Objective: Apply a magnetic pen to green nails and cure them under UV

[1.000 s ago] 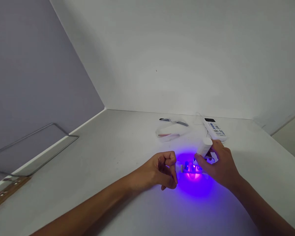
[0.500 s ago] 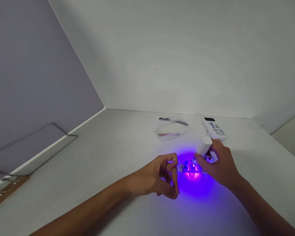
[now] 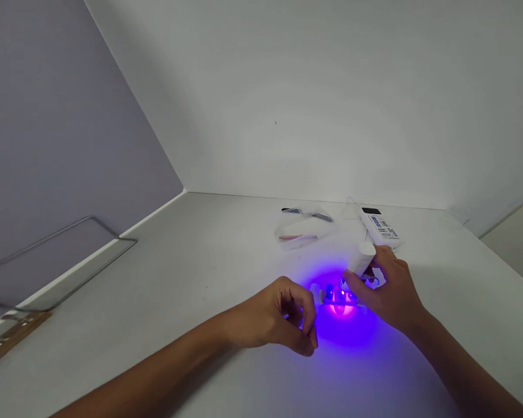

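Note:
A white cylindrical lamp (image 3: 361, 259) is gripped by my right hand (image 3: 390, 290), tilted over the table. Its violet light falls on a small clear and bluish object (image 3: 340, 297) lying on the white table (image 3: 226, 244); the glare hides the object's details. Just left of the lit object is my left hand (image 3: 290, 318), its fingers curled and the tips brought together. Whether anything small sits between those fingertips cannot be made out.
Behind the hands lie a clear plastic bag (image 3: 303, 229) with thin items in it and a white printed box (image 3: 381, 227). A metal wire frame (image 3: 91, 217) and a wooden clipboard (image 3: 15, 339) are at the left edge.
My left index finger has curled down and the fingertips have come together. The right hand and the lamp have hardly moved.

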Tool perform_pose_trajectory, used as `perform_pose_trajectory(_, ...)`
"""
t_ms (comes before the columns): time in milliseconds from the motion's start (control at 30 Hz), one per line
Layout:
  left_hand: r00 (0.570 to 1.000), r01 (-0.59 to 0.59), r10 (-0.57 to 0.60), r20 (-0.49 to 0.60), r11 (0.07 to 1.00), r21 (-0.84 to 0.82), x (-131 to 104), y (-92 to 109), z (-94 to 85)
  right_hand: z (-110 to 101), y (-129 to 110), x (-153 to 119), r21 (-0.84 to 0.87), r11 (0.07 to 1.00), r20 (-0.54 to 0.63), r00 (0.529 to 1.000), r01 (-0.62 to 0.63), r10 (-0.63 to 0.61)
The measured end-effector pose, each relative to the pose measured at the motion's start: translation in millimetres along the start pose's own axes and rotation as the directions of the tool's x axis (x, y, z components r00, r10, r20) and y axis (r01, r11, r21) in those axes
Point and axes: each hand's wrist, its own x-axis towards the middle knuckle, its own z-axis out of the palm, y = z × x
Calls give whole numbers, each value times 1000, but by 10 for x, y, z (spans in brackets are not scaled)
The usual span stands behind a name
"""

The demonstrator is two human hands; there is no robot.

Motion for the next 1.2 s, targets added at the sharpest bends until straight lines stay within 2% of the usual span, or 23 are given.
perform_pose_trajectory(233, 998, -61, 60, 24, 995, 78, -7, -12, -29, 7, 12, 6, 3, 1000, 2, 1000, -6, 6)
perform_pose_trajectory(367, 1000, -16, 15, 26, 997, 69, -14, -11, -21, 6, 7, 6, 14, 1000, 8, 1000, -4, 4)
perform_pose_trajectory(567, 1000, -15, 14, -12, 996, -93, -5, 5, -9, -8, -14, 0, 20, 1000, 4, 1000, 15, -15)
perform_pose_trajectory(867, 1000, -2, 3, 5, 996, -93, -32, 75, 21, -4, -7, 11, 28, 999, 8, 1000, -19, 19)
perform_pose_trajectory(1200, 998, -59, 59, 6, 998, -28, 2, -19, -4, 4, 23, 4, 7, 1000, 2, 1000, 4, -4)
